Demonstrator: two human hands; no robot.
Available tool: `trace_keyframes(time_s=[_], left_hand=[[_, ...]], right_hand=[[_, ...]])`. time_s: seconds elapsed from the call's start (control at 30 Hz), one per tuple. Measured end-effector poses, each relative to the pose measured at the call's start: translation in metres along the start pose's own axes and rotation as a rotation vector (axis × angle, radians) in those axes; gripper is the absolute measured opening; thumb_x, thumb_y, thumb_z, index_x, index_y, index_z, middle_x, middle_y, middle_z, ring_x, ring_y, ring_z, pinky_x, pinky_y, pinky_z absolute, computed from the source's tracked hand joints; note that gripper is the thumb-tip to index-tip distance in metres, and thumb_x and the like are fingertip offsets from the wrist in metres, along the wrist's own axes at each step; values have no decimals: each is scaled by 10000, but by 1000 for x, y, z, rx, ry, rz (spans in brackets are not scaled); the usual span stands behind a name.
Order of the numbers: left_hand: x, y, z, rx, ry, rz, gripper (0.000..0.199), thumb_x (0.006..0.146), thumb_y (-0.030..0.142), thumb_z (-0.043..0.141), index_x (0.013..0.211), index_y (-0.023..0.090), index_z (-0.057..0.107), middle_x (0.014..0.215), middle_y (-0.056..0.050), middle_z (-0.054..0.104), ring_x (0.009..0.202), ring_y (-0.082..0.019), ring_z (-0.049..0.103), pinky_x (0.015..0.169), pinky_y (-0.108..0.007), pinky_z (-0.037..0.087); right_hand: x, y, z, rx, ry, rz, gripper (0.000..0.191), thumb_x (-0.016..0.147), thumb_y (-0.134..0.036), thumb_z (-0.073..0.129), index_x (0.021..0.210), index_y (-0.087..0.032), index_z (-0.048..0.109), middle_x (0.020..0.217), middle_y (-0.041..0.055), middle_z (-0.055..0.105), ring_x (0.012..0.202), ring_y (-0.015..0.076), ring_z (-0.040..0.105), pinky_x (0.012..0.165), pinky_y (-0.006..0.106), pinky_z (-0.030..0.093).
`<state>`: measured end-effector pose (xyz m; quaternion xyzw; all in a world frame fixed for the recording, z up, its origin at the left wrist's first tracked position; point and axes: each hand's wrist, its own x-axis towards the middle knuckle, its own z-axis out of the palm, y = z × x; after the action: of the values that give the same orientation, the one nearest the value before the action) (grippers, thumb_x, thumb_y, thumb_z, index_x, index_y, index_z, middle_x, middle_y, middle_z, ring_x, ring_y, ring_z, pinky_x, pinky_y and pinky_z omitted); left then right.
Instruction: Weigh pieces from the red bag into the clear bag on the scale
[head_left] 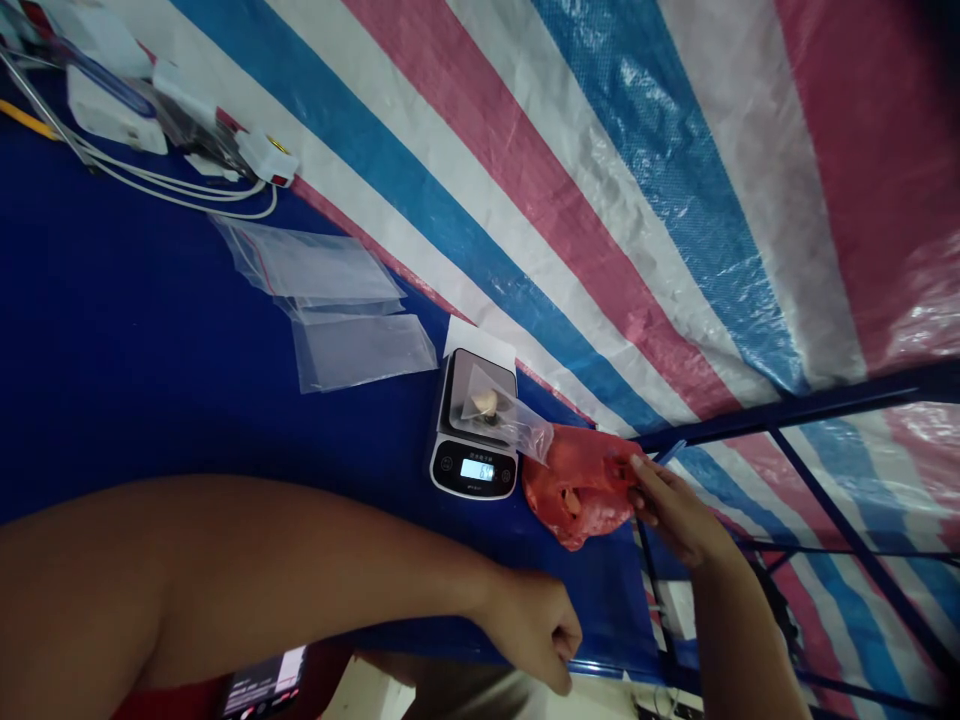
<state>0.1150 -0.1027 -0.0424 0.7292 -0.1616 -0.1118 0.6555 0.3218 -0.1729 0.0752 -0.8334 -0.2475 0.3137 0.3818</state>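
My right hand [670, 505] pinches the edge of a red plastic bag [592, 470] at the table's right end. Through openings in the bag, some pale contents show. Near the front edge of the table my left hand [532, 625] is curled into a fist; its inside is hidden. Beyond it stands a small digital scale [474, 472] with a lit display whose digits I cannot read surely. On the scale's dark plate lies a clear plastic bag [517, 425] holding a small tan piece [486, 402]. The clear bag's end overlaps the red bag.
Several flat clear zip bags [360, 350] lie on the blue table [150, 350] left of the scale. A power strip [266, 160] with white cables sits at the far left. Striped sheeting [525, 150] rises behind; a blue metal frame [720, 432] stands right. Below my arm is a lit phone [266, 685].
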Motion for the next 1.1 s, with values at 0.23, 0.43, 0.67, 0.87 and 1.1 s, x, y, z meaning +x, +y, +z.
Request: trace_keyframes(time_s=[0.23,0.43,0.67,0.87,1.1], left_hand=[[7,-7,4,23,13,27,298,735,213,706,595,178,445,538,96,393,568,-76,400,553,-223,339],[2,-1,-1,-1,-27,-39,300,705,216,724,601,181,445,518,102,398,538,-73,400,547,-228,337],[-1,1,-1,-16,-18,-29,299,724,231,711,598,182,444,510,102,384,541,-73,381,542,-229,334],[6,-5,2,48,-3,23,297,727,217,720,599,177,455,529,99,405,552,-72,404,546,-223,343],[10,-10,4,60,3,49,296,739,259,707,605,182,454,539,96,414,568,-79,419,557,-226,349]], right_hand=[[2,-39,8,-116,55,-28,467,778,-637,707,1049,-258,704,746,36,699,567,185,606,429,257,337],[-33,-57,-6,-630,507,-134,511,717,-694,714,697,-190,638,516,-23,452,451,101,355,413,253,241],[-52,-48,25,169,75,-74,376,729,-512,806,936,-221,690,787,-1,547,569,92,419,419,189,355],[-34,-45,72,315,-125,-55,405,689,-272,844,1078,-239,738,990,24,669,750,109,603,644,187,535],[-20,-43,79,283,-54,-164,392,640,-240,857,1013,-238,736,930,12,680,812,138,640,710,223,551]])
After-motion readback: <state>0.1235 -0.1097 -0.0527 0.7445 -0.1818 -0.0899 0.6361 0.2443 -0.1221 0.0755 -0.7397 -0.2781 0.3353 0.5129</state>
